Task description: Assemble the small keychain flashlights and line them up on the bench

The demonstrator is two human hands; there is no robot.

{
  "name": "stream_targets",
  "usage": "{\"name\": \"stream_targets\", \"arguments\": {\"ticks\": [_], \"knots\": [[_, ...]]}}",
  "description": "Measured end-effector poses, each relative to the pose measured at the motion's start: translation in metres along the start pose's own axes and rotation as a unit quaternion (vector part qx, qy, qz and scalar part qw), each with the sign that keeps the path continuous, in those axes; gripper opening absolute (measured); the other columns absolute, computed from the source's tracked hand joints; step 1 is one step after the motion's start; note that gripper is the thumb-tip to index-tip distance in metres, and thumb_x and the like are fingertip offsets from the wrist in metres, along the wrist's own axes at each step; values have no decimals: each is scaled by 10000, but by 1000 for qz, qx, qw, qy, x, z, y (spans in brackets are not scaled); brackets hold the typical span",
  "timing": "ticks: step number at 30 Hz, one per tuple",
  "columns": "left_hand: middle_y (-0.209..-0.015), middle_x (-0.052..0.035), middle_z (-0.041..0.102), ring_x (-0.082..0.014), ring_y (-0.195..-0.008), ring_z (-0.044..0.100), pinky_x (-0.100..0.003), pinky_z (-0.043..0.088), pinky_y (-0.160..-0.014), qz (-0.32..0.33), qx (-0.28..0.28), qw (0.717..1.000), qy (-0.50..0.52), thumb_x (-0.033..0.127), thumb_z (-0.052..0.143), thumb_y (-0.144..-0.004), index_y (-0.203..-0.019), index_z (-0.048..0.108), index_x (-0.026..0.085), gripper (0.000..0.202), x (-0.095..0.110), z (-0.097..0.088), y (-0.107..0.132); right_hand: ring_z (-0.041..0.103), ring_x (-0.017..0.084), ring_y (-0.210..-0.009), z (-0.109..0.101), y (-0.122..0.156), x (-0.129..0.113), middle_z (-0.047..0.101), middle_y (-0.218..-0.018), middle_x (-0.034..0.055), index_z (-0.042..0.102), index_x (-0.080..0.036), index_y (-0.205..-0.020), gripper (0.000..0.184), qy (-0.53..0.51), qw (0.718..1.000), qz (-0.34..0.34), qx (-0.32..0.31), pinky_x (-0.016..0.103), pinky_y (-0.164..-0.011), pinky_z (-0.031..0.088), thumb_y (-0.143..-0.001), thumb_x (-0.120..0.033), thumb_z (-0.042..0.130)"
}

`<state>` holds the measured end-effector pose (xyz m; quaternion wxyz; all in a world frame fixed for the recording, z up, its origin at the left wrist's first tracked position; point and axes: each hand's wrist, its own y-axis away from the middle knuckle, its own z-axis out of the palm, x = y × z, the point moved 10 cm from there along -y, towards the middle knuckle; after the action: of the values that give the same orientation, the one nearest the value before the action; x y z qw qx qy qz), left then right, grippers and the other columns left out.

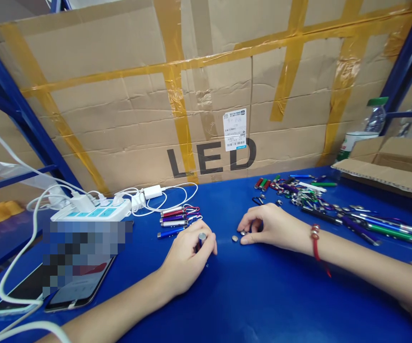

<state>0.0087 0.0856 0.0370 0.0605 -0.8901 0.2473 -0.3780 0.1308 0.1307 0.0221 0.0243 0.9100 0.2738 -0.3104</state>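
My left hand (188, 255) rests on the blue table (256, 295), curled round a small dark tube with a silver end (201, 237), held upright. My right hand (266, 225) lies just to the right, fingers bent down and pinching at tiny round silver button cells (235, 237) on the table top. A red cord bracelet (315, 243) circles my right wrist. A short row of small keychain flashlights (177, 220) in red, purple, silver and blue lies just beyond my left hand.
A heap of coloured flashlights and pens (334, 205) spreads at the right. A white power strip (91, 209) with chargers and cables sits at the left, two phones (73, 290) in front of it. A taped cardboard wall marked LED (209, 157) stands behind; an open carton (388, 166) and bottle (372, 121) lie far right.
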Motion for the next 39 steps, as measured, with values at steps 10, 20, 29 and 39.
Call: {"name": "stream_targets", "arguments": {"ticks": [10,20,29,39], "knots": [[-717,-12,541,-142,-702,531,-254,398,-681,20,17,999,-23,259,361,-891,-603,544,170,352,1,-3,0,593,130,-662,4,-2,-12,647,-779,41,671,-169,-769,220,23,998,-59,30,247,-616,474,-739,-382,629],[-525,51,549,-108,-495,501,-203,337,-504,-32,-34,999,-3,383,462,-860,-735,578,187,260,-13,11,0,558,108,-623,4,-2,-17,637,-793,17,682,-195,-777,190,74,994,-80,26,225,-567,422,-778,-370,608],[-391,106,432,-81,-388,447,-175,338,-497,-26,-108,994,6,418,566,-805,-745,622,191,241,-15,26,3,589,99,-684,-18,34,-73,648,-817,43,693,-166,-884,175,-44,945,-261,191,202,-604,479,-837,-275,565],[-529,66,545,-90,-485,442,-183,247,-475,9,-122,988,-91,518,600,-745,-748,656,182,341,-10,28,0,588,86,-639,-11,44,-91,637,-747,46,700,-130,-826,88,-73,917,-347,182,179,-563,493,-766,-166,648]]}}
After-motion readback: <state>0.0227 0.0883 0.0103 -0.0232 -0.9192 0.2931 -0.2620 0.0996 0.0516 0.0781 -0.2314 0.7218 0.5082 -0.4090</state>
